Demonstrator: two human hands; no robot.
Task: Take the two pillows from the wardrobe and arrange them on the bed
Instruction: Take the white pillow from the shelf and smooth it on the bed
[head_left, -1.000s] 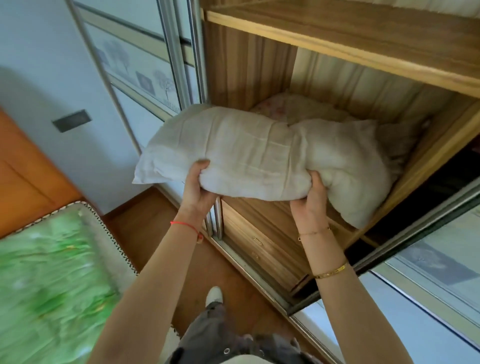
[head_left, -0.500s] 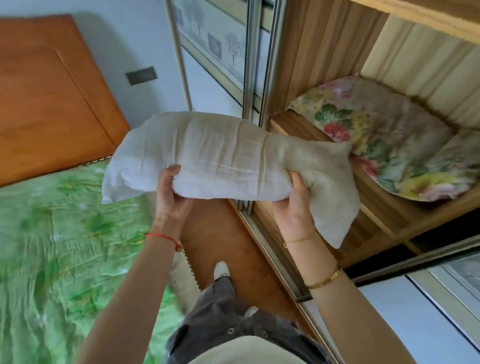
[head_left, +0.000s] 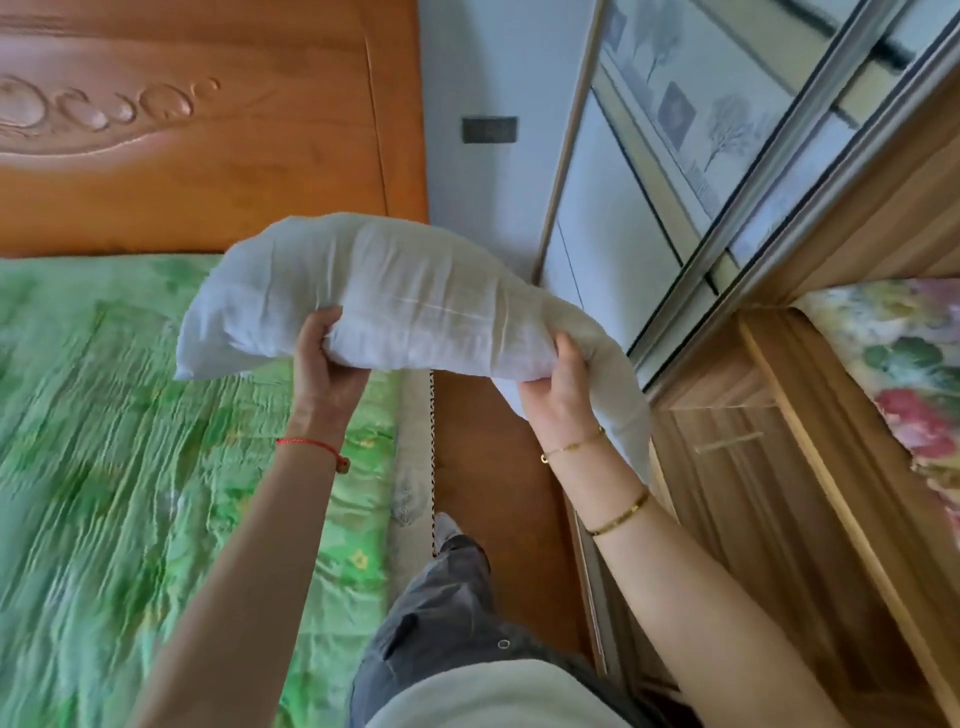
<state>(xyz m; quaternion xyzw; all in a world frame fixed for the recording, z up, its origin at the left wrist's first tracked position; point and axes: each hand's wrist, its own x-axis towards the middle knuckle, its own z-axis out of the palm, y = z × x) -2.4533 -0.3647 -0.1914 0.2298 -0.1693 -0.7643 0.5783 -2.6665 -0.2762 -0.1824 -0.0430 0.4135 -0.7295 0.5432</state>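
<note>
Both hands grip white pillow (head_left: 415, 301); floral pillow (head_left: 904, 364) shelved

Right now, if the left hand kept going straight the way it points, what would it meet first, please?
The left hand already grips the white pillow and points up-frame toward the wooden headboard. Beyond the pillow, the headboard looks like the first thing met, though depth is hard to judge.

Pale blue wall (head_left: 483, 62) with dark switch plate (head_left: 490, 129), brown wooden floor (head_left: 493, 467), daylight.
</note>
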